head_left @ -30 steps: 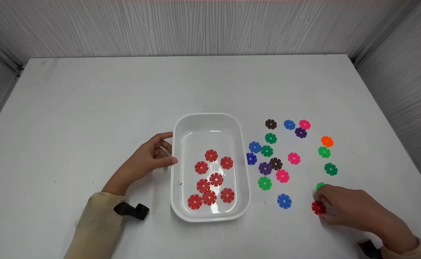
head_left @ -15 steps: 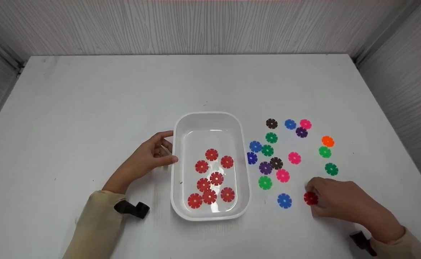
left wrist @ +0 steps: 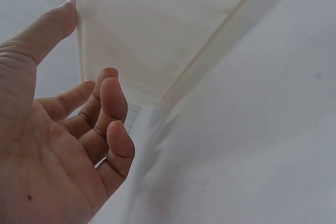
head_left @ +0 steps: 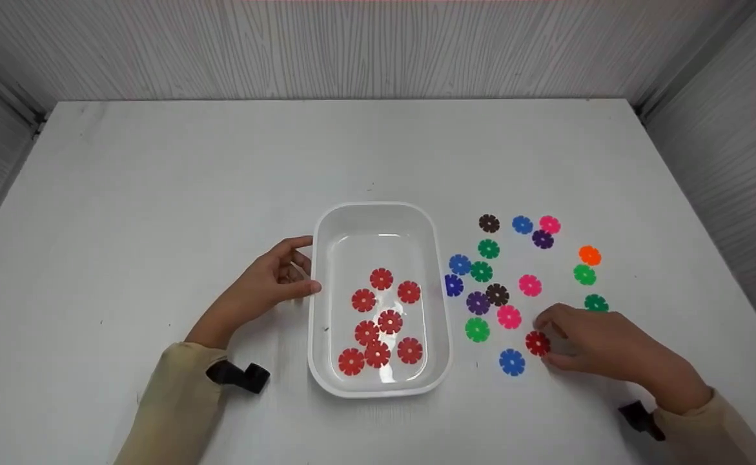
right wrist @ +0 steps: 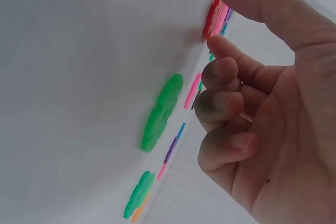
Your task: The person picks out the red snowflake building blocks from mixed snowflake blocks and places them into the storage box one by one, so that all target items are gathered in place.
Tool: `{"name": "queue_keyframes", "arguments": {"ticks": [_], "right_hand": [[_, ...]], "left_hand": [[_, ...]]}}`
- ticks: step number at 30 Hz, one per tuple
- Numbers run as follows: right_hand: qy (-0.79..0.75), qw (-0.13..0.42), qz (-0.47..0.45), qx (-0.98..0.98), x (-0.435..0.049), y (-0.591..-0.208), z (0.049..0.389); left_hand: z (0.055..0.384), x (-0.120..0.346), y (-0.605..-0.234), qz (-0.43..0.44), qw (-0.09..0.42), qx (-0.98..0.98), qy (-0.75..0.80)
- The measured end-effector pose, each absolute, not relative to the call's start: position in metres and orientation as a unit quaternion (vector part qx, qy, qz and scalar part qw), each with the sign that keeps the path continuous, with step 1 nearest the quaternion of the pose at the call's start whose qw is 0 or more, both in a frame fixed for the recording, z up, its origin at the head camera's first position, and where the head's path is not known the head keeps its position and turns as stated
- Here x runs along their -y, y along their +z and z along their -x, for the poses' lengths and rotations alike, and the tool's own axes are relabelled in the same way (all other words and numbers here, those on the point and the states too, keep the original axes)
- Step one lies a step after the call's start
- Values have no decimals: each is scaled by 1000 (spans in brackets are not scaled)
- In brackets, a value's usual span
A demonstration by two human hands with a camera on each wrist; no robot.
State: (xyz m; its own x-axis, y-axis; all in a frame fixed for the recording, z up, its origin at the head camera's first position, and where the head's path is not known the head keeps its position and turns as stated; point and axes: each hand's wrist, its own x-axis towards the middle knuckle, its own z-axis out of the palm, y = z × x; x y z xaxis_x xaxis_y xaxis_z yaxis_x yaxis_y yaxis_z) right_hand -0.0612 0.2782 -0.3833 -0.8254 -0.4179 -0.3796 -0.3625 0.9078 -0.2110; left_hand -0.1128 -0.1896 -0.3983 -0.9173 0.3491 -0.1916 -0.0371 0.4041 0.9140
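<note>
My right hand (head_left: 600, 342) pinches a red flower-shaped disc (head_left: 538, 343) by its edge. In the right wrist view the thumb and index fingertip sit at opposite ends of that red disc (right wrist: 211, 19), and the other fingers are curled in. My left hand (head_left: 265, 281) holds the left rim of a white tray (head_left: 443, 310). Its thumb lies on the rim and its index fingertip is at the outer side, while the remaining fingers curl loosely beside the tray wall (left wrist: 157, 30). Several red discs (head_left: 390, 321) lie flat inside the tray, mostly toward its near end.
Right of the tray lie several loose discs: blue (head_left: 512, 362), pink (head_left: 509, 317), light green (head_left: 478, 329), brown (head_left: 498, 294), purple (head_left: 478, 303) and orange (head_left: 589, 255). A green disc (right wrist: 163, 113) lies below the right hand. A panel (head_left: 352, 51) stands along the table's back edge.
My right hand has moved left and slightly away from the body, carrying the red disc past the light green one and close to the blue one. The left hand and tray have stayed put.
</note>
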Motion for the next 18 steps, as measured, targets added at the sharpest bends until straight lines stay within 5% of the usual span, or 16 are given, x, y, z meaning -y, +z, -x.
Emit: {"name": "queue_keyframes", "arguments": {"ticks": [18], "right_hand": [[-75,222,216,-948,-274,-382,62]], "left_hand": [[112,188,-397,-88,180,-822,533]]}}
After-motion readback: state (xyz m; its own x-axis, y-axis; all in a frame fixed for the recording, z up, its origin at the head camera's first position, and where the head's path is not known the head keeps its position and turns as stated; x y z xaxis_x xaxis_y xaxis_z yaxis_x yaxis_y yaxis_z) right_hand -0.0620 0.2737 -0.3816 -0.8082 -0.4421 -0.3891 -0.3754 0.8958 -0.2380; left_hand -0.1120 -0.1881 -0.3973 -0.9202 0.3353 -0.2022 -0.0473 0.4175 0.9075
